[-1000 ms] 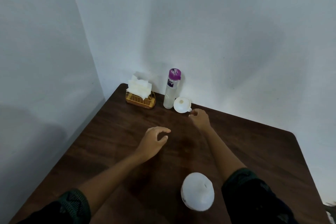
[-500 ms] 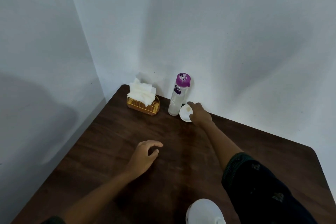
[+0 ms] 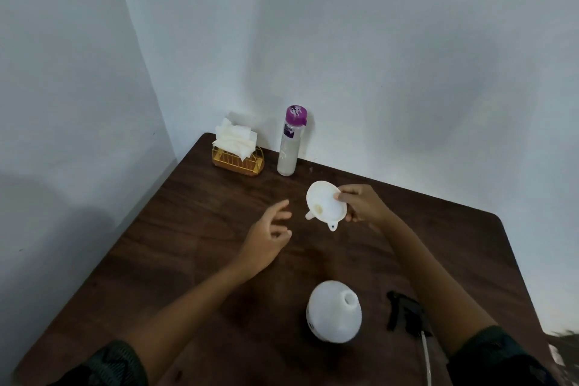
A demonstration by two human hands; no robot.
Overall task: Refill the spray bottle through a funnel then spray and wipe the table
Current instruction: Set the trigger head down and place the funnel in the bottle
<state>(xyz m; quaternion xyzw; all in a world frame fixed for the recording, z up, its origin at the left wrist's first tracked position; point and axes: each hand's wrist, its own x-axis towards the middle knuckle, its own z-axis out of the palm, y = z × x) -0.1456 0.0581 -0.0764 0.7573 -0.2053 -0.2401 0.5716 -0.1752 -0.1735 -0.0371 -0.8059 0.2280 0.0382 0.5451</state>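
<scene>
R hand (image 3: 363, 205) pinches white funnel (image 3: 326, 204) rim, lifted at 12 o'clock of uncapped spray bottle (image 3: 334, 310); L hand (image 3: 266, 240) loose, empty.

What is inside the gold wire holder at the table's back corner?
The gold wire holder holds a stack of white tissues, sticking up above its rim. Their lower part shows only through the wires; whether anything lies beneath them cannot be seen.

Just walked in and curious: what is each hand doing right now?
Left hand: open, fingers spread, holding nothing, above the table.
Right hand: closed on the rim of the white funnel, lifted off the table.
</scene>
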